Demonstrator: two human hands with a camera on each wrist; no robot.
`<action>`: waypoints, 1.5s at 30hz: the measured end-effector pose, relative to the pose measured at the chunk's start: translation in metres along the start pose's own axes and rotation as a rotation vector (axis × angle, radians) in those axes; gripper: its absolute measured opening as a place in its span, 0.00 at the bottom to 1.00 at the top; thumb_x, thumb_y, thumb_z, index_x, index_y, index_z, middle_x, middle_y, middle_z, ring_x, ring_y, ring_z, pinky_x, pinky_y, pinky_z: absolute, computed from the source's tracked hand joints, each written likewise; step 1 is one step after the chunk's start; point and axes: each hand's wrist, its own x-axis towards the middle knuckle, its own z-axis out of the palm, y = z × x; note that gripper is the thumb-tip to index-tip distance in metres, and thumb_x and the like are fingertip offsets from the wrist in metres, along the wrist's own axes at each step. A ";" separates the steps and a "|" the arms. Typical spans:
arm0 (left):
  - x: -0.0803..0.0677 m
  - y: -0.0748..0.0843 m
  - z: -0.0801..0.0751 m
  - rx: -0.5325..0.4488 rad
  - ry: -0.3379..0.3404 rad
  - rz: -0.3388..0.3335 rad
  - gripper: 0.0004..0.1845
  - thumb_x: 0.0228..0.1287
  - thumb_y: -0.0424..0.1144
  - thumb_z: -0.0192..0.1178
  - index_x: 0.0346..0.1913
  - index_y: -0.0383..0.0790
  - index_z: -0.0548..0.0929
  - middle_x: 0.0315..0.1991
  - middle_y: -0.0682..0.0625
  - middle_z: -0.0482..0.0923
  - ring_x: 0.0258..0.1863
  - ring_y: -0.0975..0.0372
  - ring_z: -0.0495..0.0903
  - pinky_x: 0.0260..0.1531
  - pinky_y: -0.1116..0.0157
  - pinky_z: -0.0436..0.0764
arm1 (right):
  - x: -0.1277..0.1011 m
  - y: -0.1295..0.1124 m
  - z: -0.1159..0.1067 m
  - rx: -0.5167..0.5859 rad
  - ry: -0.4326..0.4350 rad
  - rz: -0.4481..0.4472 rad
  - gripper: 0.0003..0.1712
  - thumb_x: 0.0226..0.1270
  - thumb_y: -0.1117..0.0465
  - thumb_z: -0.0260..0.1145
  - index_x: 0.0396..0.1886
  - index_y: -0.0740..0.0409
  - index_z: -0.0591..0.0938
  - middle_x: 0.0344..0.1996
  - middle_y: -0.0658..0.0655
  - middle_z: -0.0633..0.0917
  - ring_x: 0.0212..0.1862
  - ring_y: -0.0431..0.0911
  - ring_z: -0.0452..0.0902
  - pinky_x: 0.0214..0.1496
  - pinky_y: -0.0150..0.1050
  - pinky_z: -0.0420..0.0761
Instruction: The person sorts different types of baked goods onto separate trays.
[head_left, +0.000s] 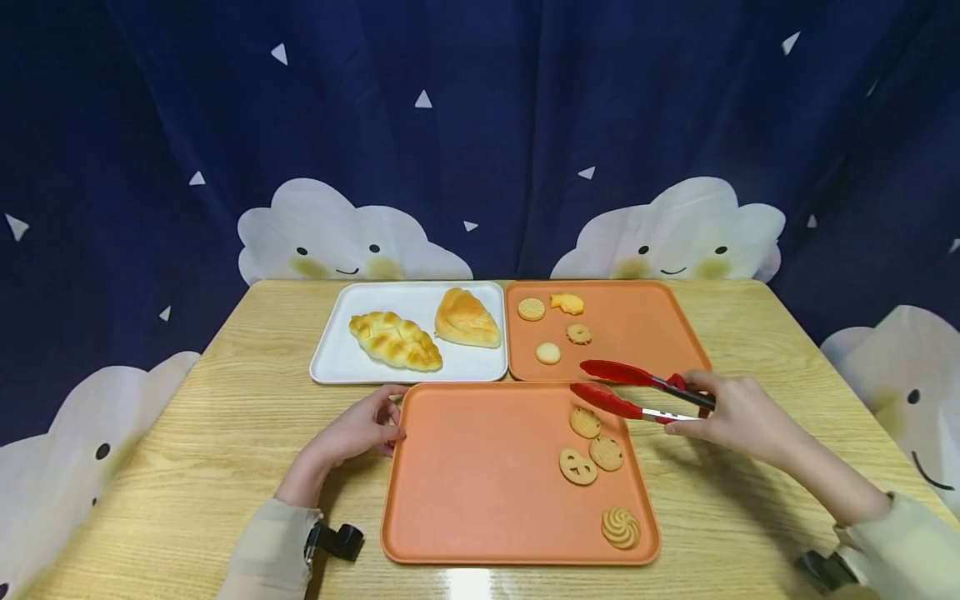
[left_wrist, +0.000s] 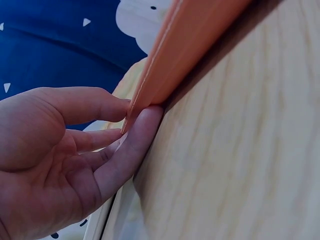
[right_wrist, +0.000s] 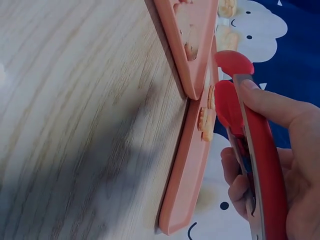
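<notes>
My right hand (head_left: 738,412) grips red-tipped tongs (head_left: 611,400) whose two ends stand apart. The tongs hover over the seam between the near orange tray (head_left: 480,483) and the far orange tray (head_left: 637,325), with nothing between their tips. My left hand (head_left: 367,429) holds the near tray's left rim at its far corner; in the left wrist view, the thumb and fingers (left_wrist: 132,145) pinch the tray's edge (left_wrist: 170,55). Along the near tray's right side lie a pretzel-shaped cookie (head_left: 577,467), round cookies (head_left: 606,453) and a swirl cookie (head_left: 621,528).
On the far orange tray sit several small cookies, among them a round one (head_left: 531,309) and a fish-shaped one (head_left: 567,303). A white tray (head_left: 341,350) at the back left bears a braided bread (head_left: 396,341) and a folded pastry (head_left: 467,318). A dark blue curtain (head_left: 480,142) hangs behind.
</notes>
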 end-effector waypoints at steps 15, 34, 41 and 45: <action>-0.001 -0.001 0.000 -0.003 0.008 -0.005 0.33 0.54 0.25 0.55 0.64 0.30 0.56 0.33 0.42 0.66 0.27 0.59 0.73 0.25 0.61 0.83 | -0.013 -0.010 0.003 -0.011 -0.074 -0.006 0.37 0.36 0.39 0.74 0.43 0.58 0.78 0.26 0.49 0.81 0.22 0.36 0.66 0.22 0.29 0.67; -0.001 0.000 0.000 -0.017 0.003 -0.003 0.33 0.54 0.25 0.55 0.64 0.30 0.56 0.33 0.42 0.66 0.27 0.59 0.73 0.25 0.61 0.83 | -0.019 -0.017 -0.006 -0.013 -0.145 -0.067 0.32 0.40 0.43 0.73 0.42 0.57 0.77 0.17 0.42 0.72 0.15 0.31 0.58 0.16 0.26 0.60; 0.000 0.000 0.000 -0.016 0.001 -0.002 0.33 0.54 0.24 0.55 0.64 0.29 0.56 0.33 0.42 0.66 0.26 0.59 0.73 0.25 0.61 0.83 | -0.019 -0.016 -0.011 0.000 -0.125 -0.041 0.35 0.41 0.43 0.73 0.46 0.60 0.77 0.14 0.41 0.69 0.14 0.31 0.58 0.16 0.27 0.60; 0.000 0.000 0.000 -0.023 -0.001 -0.001 0.33 0.54 0.24 0.55 0.64 0.29 0.55 0.33 0.42 0.66 0.27 0.59 0.73 0.26 0.61 0.83 | -0.013 -0.012 -0.017 -0.001 -0.105 -0.010 0.37 0.41 0.44 0.73 0.47 0.62 0.76 0.17 0.45 0.74 0.16 0.33 0.60 0.16 0.28 0.61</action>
